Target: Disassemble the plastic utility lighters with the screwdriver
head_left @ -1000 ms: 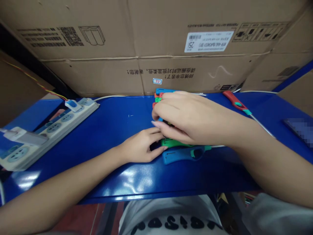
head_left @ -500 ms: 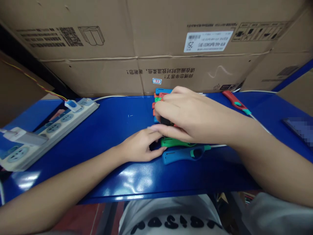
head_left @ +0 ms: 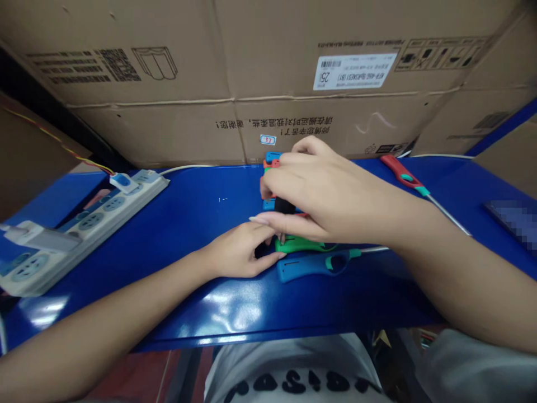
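Note:
Several long-nosed gas lighters lie side by side on the blue table, mostly beneath my hands. My left hand (head_left: 241,250) rests at the butt end of a green lighter (head_left: 300,244), thumb and fingertips curled against it. Above it, my right hand (head_left: 312,193) is closed around a black thing (head_left: 285,206) whose kind I cannot make out; its lower end is hidden by my thumb. A blue lighter (head_left: 312,265) lies nearest me, just below my left thumb. Past my right fingers, the ends of another blue lighter (head_left: 273,157) and red and orange ones show.
A red lighter (head_left: 400,172) lies apart at the right, near a dark, blurred-out flat object (head_left: 512,224). A white power strip (head_left: 96,224) with plugs runs along the left. Behind the blue table (head_left: 188,196) stands a large cardboard box (head_left: 176,123).
My right hand has shifted slightly with its fingers rolled a little, and more of the black thing shows. My left hand has stayed in place.

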Demonstrator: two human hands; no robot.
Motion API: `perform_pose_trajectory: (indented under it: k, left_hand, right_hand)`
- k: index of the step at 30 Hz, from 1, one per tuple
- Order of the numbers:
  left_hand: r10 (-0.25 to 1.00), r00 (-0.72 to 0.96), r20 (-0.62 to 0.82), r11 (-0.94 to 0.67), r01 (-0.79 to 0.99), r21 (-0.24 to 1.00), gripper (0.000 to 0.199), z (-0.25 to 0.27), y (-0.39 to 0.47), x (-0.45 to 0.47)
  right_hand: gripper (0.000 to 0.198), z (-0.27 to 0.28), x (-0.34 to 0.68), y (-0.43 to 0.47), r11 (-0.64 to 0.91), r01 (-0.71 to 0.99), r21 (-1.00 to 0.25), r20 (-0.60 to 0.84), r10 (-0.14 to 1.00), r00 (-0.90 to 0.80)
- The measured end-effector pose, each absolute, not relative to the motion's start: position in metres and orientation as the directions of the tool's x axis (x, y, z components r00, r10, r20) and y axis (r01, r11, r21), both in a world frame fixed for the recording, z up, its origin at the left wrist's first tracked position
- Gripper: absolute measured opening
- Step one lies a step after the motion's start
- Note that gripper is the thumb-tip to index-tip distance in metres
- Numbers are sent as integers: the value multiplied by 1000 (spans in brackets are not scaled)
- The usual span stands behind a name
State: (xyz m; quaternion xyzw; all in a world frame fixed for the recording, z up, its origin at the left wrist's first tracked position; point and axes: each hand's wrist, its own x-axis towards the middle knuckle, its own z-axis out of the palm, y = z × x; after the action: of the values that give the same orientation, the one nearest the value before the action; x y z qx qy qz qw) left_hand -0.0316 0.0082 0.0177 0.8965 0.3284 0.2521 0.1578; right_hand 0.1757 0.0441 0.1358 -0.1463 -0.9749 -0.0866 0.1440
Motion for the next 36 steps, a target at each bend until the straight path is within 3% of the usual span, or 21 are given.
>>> perform_pose_trajectory:
  k: [10,20,25,36]
  left_hand:
    - [661,669,340,-735,486,473,22,16,8,-32]
    - [666,673,321,-724,478,498,22,17,9,-31]
    - [699,650,297,-698,531,481,27,17,8,-31]
    - [700,662,270,-690,529,493,28,18,8,-31]
  right_hand:
    - [38,138,172,42,930,344,128,200,316,-928]
    - [34,133,174,44,943,328,61,283,298,-911]
    - [41,134,173,42,944,323,67,251,297,-921]
    - [30,134,176,43,956,292,-34,244,292,-925]
